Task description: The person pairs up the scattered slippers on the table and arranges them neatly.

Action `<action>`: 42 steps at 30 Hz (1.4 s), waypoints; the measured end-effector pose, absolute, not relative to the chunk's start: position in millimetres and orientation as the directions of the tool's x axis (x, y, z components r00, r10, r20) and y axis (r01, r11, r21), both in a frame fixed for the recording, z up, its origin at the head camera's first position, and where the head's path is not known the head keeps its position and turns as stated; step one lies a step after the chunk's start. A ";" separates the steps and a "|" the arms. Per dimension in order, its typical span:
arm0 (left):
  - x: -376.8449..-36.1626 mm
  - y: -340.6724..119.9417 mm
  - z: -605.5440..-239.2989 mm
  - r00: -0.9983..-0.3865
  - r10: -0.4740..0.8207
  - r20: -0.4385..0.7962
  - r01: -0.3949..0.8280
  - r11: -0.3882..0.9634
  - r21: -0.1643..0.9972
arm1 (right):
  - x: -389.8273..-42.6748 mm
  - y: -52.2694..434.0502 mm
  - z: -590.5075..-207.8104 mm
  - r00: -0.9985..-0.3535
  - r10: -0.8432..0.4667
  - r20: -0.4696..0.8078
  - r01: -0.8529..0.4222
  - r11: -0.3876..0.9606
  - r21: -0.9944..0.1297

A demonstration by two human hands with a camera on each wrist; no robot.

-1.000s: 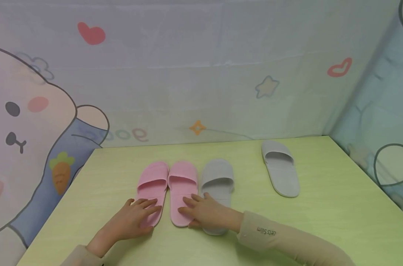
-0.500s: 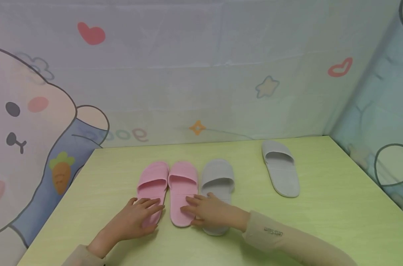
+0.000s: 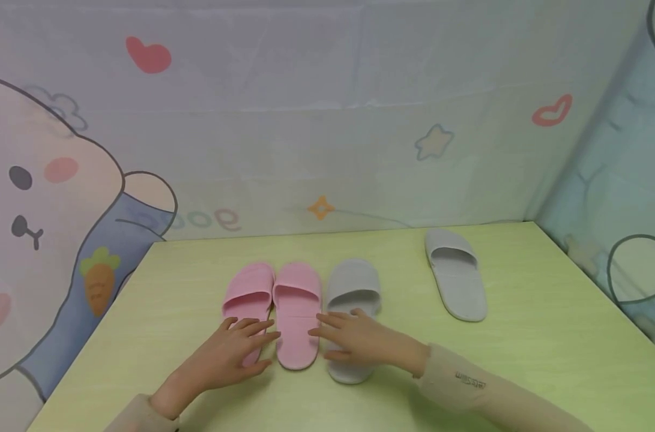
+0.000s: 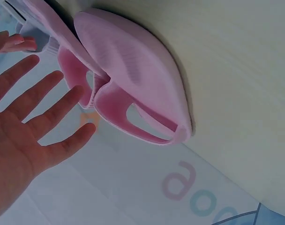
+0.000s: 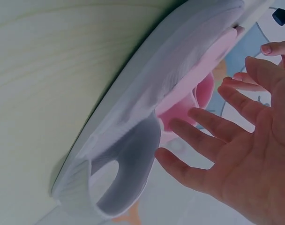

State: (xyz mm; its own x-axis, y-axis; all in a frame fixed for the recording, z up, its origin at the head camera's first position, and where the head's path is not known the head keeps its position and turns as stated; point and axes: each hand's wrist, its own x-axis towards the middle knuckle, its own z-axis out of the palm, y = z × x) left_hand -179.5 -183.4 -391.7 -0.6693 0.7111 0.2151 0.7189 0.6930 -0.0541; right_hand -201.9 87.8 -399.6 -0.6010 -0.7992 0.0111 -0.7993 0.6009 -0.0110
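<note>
1. The left hand (image 3: 227, 353) is spread flat with straight fingers, grasping nothing; it hovers over the heel of the left pink slipper (image 3: 247, 297), and the wrist view shows air between palm and slipper.
2. The right hand (image 3: 362, 339) is also released, fingers straight and fanned over the heel of the near grey slipper (image 3: 353, 288). Whether it touches, I cannot tell.
3. Between the two hands lies the right pink slipper (image 3: 297, 312), touching its pink mate and close beside the grey one.
4. A second grey slipper (image 3: 455, 273) lies well apart, beyond and to the right of the right hand, on the green desk (image 3: 549, 336).
</note>
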 end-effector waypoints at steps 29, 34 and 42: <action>-181.1 -121.5 -364.2 -0.486 0.755 0.441 0.763 0.612 -0.206 | -198.6 168.4 -382.2 -0.672 -0.714 0.195 -0.740 0.640 -0.209; -186.7 -107.9 -353.4 -0.466 0.742 0.483 0.777 0.604 -0.178 | -201.7 175.0 -379.0 -0.686 -0.685 0.246 -0.728 0.651 -0.216; -193.0 -89.2 -341.9 -0.509 0.723 0.468 0.766 0.628 -0.138 | -213.1 189.2 -368.3 -0.717 -0.610 0.336 -0.694 0.669 -0.266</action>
